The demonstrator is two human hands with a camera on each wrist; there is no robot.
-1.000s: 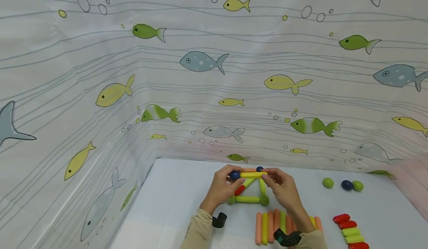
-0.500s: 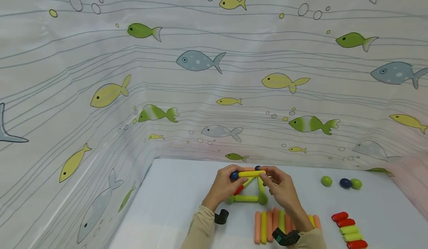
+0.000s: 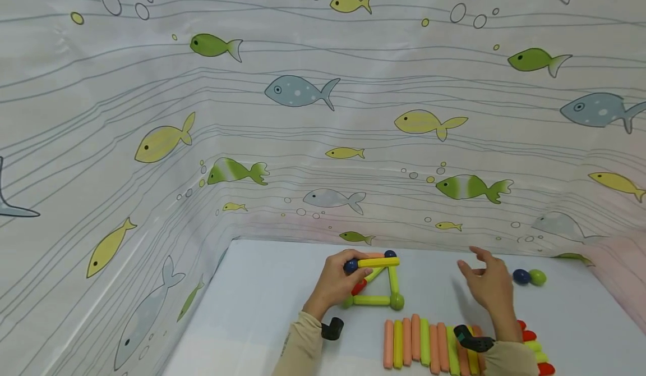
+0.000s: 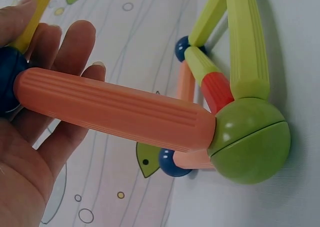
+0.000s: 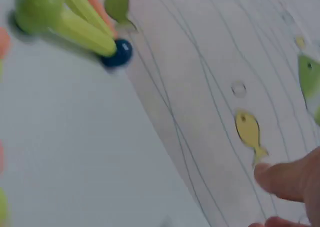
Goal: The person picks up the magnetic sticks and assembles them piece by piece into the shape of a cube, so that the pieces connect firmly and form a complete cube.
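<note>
My left hand [image 3: 332,279] pinches a yellow magnetic stick [image 3: 379,262] near its end at a dark blue ball [image 3: 350,265]. From that ball, an orange stick [image 4: 115,109] slants to a green ball [image 4: 250,139] at a corner of the stick-and-ball frame. Light green sticks [image 3: 372,300], a part-red stick [image 3: 359,287] and another blue ball [image 3: 390,254] make up more of the frame. To its right, my right hand [image 3: 490,286] hovers with fingers apart, holding nothing visible; its thumb [image 5: 282,181] shows at the right wrist view's edge.
Several orange, yellow and green sticks [image 3: 415,336] lie in a row in front, partly under the right forearm. Short red and green pieces [image 3: 545,369] lie farther right. A blue ball [image 3: 521,276] and a green ball [image 3: 539,277] sit behind them. Fish-printed cloth [image 3: 323,140] walls the table.
My right hand has let go of the yellow stick's free end and moved right, now covering a loose green ball. My left hand still holds the stick in nearly the same place.
</note>
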